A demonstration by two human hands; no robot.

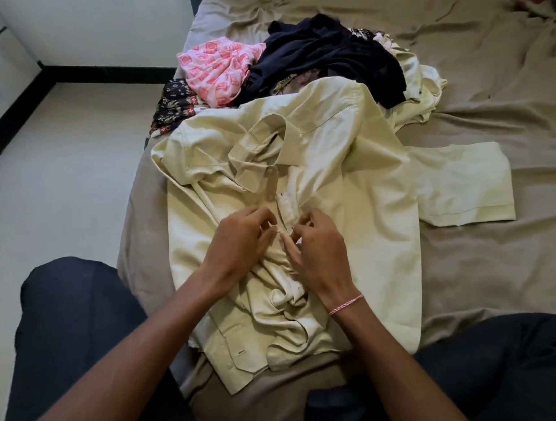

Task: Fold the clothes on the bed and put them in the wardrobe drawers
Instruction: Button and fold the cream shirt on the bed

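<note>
While left hand (239, 241) and right hand (320, 250) each pinch the button placket with curled fingers, the pale yellow shirt (358, 174) lies front-up on the bed (488, 70), close to its near edge. Just beyond the collar: navy garment (326, 56) and pink printed cloth (217, 68), both unfolded.

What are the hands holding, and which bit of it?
The pale shirt, by its front button strip below the collar: the left grip pinches one edge, the right grip the other.
</note>
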